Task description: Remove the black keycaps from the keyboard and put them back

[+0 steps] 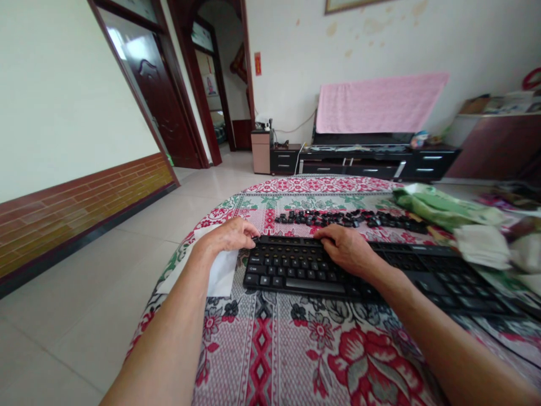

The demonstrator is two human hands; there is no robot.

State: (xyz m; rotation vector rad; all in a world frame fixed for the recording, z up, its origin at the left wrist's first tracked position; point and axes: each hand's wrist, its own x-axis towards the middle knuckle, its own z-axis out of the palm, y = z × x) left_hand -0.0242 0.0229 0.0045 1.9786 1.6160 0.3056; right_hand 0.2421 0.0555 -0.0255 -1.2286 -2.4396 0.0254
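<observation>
A black keyboard (296,268) lies on a round table covered by a red floral cloth (296,349). My left hand (230,235) rests at the keyboard's far left corner, fingers curled onto its edge. My right hand (347,248) lies over the upper middle keys, fingers bent down and pressed on the top row. Just beyond the keyboard runs a row of several loose black keycaps (350,219). A white cloth or paper (220,268) sits under my left wrist beside the keyboard.
Green fabric (439,206) and white crumpled bags (486,242) lie at the table's right. A second black keyboard section (448,276) extends right. Behind stand a TV cabinet (363,158) with a pink cloth over the screen, and dark doors at left.
</observation>
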